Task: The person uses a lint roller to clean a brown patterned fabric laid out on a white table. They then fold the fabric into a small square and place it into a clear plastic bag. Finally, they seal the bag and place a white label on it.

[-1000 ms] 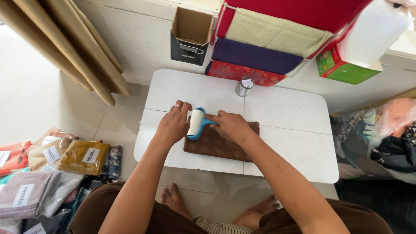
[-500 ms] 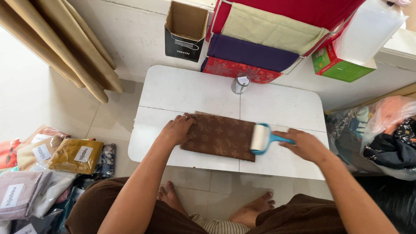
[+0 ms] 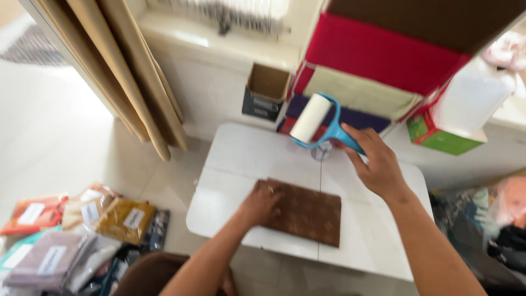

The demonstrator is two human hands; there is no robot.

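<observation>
Across the white table [image 3: 246, 159], bare room lies left and right of the brown patterned cloth [image 3: 307, 211] near its front edge. Left hand [image 3: 260, 204] presses the cloth's left end, fingers flat. Right hand [image 3: 378, 164] lifts the blue-handled roller [image 3: 315, 120] above the back edge, fingers wrapped round it.

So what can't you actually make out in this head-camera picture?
- Small metal object on the white table: mostly hidden behind the lint roller in the right hand.
- Brown cloth: its left end is covered by the left hand.
- Packet labels: too blurred to read.
- White container: blurred, kind unclear.
</observation>
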